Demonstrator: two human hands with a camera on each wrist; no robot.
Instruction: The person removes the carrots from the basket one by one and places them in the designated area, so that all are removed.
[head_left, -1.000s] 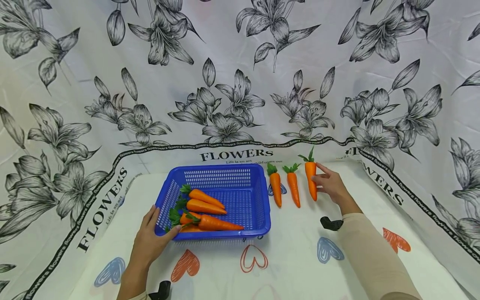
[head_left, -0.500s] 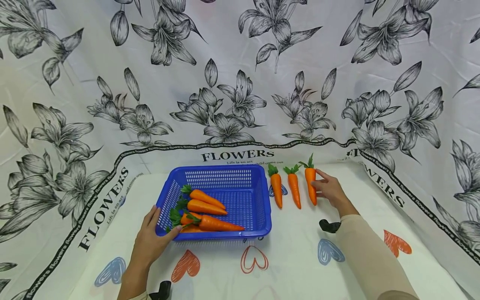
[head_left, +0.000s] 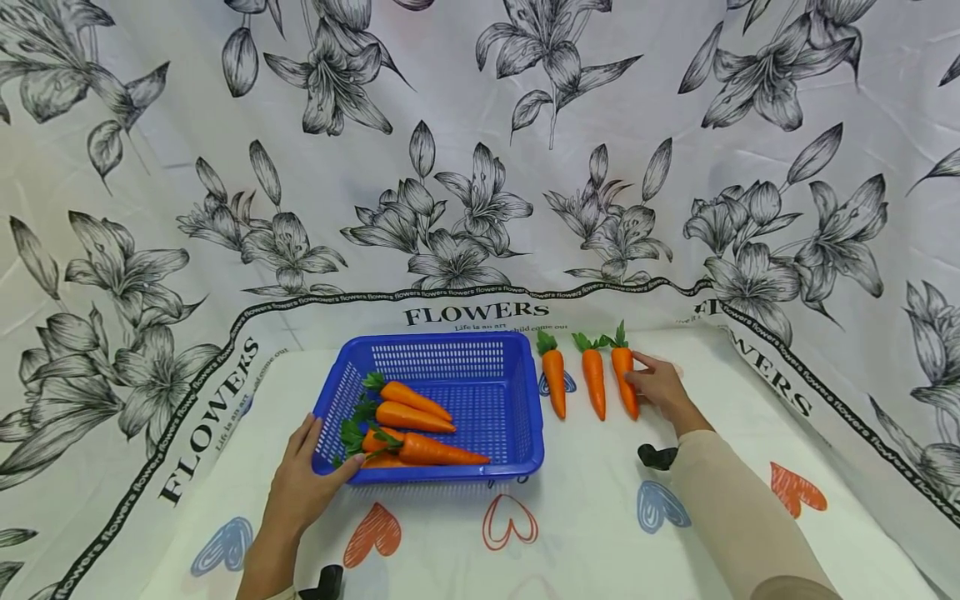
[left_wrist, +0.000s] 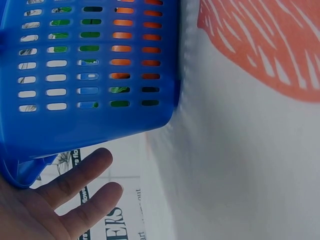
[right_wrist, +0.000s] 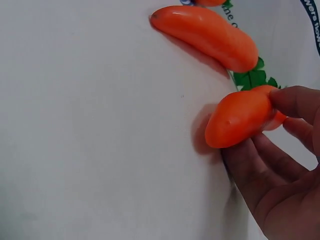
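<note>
My right hand (head_left: 663, 392) pinches an orange carrot (head_left: 624, 383) with green leaves, rightmost of three in a row. In the right wrist view thumb and fingers lie on either side of this carrot (right_wrist: 240, 117), its tip low over the cloth. To its left lie a second carrot (head_left: 592, 383), leaves overlapping those of the held one, and a third carrot (head_left: 554, 383) beside the basket. My left hand (head_left: 300, 483) holds the near left corner of the blue plastic basket (head_left: 435, 337), thumb over the front rim. Several carrots (head_left: 415, 416) lie in the basket's left part, leaves leftward.
A white tablecloth (head_left: 585, 533) printed with red and blue hearts covers the table. Behind and at both sides hangs a white curtain (head_left: 480, 100) with black flower drawings. Black camera mounts (head_left: 657, 457) sit at both wrists.
My right hand has brought its carrot down and toward me, level with the other two. The middle carrot has shifted slightly right. The left hand and basket stay put.
</note>
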